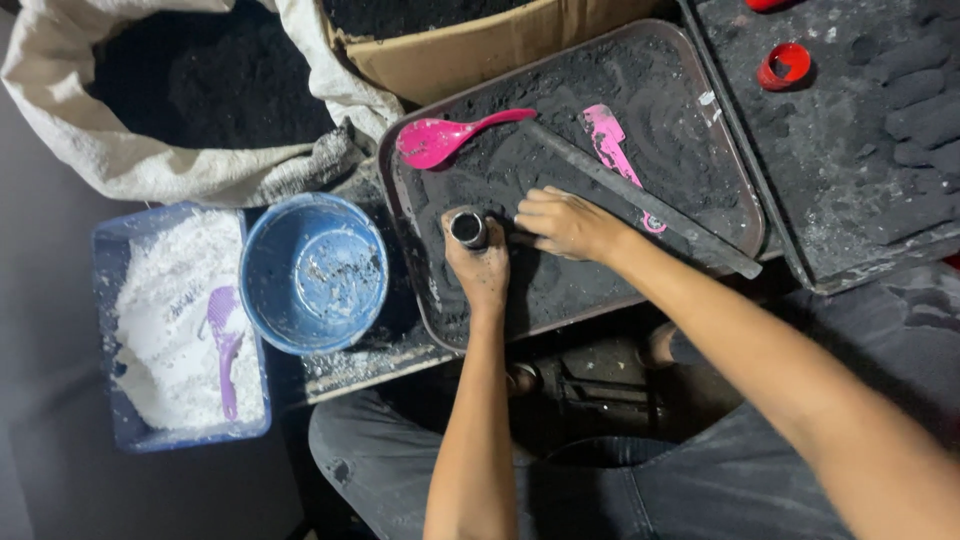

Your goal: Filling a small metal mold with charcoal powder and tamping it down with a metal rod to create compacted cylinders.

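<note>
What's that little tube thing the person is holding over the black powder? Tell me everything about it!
The small tube is a short, dark, metal-looking cylinder with a shiny rim, seen from above with its open end facing up. It stands about upright over the tray of black powder. The left hand wraps around it, and the right hand, dusty too, has its fingertips right beside it. What is inside cannot be seen.

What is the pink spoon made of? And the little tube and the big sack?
The pink spoon looks like plastic: bright, smooth, a little shiny. The little tube in the left hand seems to be metal, since its rim gleams, though black powder hides most of it. The big sack looks like coarse woven cloth, pale and wrinkled.
</note>
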